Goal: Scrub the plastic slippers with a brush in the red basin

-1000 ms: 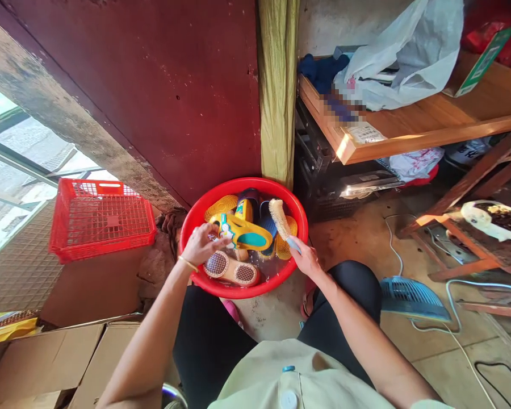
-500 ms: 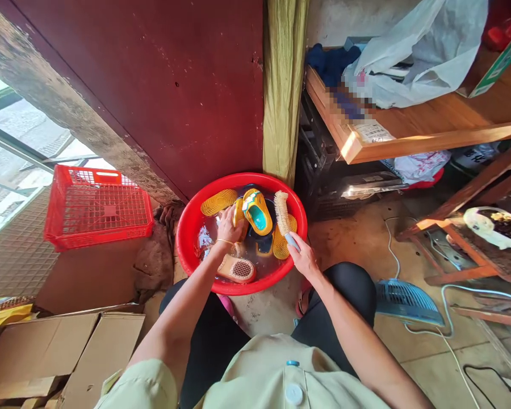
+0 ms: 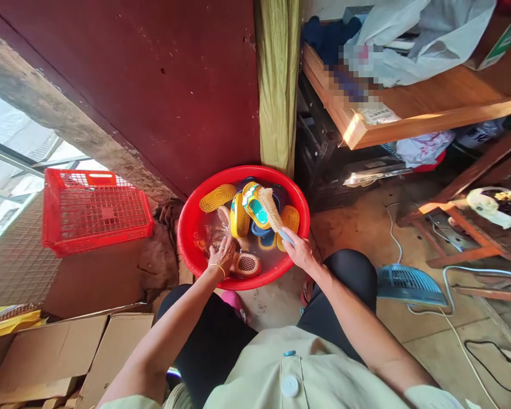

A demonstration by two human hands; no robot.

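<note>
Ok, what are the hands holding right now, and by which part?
The right hand holds the brush by its handle. The left hand is at the tan slipper; whether it grips it can't be told.

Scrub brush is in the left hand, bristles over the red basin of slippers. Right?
Wrong hand: the head view shows the scrub brush in the right hand. The rest stands: its bristles are over the red basin of slippers.
</note>
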